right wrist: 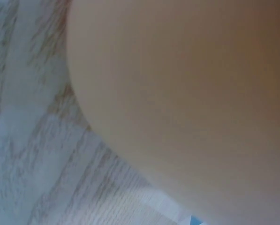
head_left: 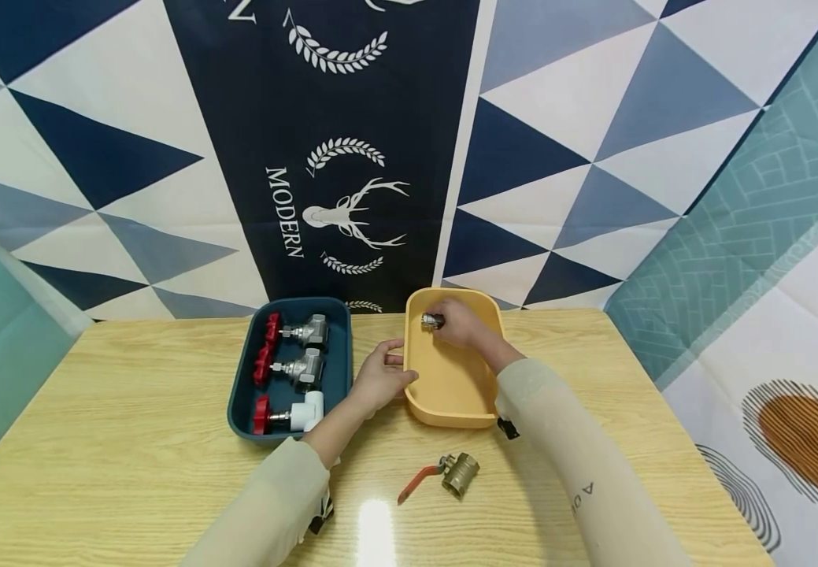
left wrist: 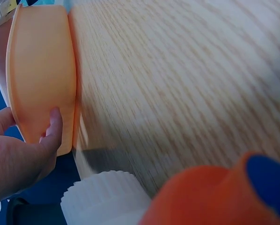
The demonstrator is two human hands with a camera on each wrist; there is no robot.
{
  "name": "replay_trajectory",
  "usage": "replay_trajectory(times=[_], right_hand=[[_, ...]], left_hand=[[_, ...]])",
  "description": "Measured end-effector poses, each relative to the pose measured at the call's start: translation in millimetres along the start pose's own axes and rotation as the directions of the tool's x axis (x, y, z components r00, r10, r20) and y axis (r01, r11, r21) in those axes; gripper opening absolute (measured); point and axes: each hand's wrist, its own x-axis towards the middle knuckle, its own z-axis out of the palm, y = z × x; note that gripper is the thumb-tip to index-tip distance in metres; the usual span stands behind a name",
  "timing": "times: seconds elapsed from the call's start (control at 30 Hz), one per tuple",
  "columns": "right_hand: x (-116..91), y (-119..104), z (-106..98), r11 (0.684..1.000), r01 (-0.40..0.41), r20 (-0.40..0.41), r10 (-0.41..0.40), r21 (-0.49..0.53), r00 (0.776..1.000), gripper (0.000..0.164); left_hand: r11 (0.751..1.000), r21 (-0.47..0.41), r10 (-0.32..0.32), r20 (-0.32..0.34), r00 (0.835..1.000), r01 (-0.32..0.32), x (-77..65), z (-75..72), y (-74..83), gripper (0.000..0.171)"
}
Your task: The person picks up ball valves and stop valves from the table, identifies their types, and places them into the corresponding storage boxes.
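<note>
A yellow bin (head_left: 451, 387) stands on the table, its side wall (left wrist: 43, 61) filling the upper left of the left wrist view. My left hand (head_left: 379, 382) grips its left rim, with the thumb over the edge and the fingers along the outside. Inside the bin near the far end, my right hand (head_left: 461, 323) pinches a small silver metal fitting (head_left: 428, 321) with a dark part; the fingers hide much of it. In front of the bin lies a brass ball valve (head_left: 460, 475) with a red lever (head_left: 419, 483). The right wrist view shows mostly a blurred wall.
Left of my left hand, a dark blue bin (head_left: 338, 339) holds two silver valves (head_left: 302, 368) and a white plastic valve (head_left: 307, 411), each with a red handwheel. A patterned cloth (head_left: 352, 102) hangs behind the wooden table (head_left: 132, 441).
</note>
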Motion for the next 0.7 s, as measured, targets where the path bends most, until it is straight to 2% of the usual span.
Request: replay_trajectory(times=[0.53, 0.7], right_hand=[[-0.2, -0.2, 0.1, 1.000, 0.011, 0.022, -0.011, -0.011, 1.000, 0.019], [-0.6, -0.4, 2.0, 1.000, -0.005, 0.031, 0.006, -0.030, 1.000, 0.022]], left_hand=[[1.000, 0.011, -0.017, -0.014, 1.000, 0.017, 0.9, 1.2, 0.2, 0.059], [1.000, 0.016, -0.008, -0.017, 1.000, 0.009, 0.3, 1.4, -0.5, 0.060]])
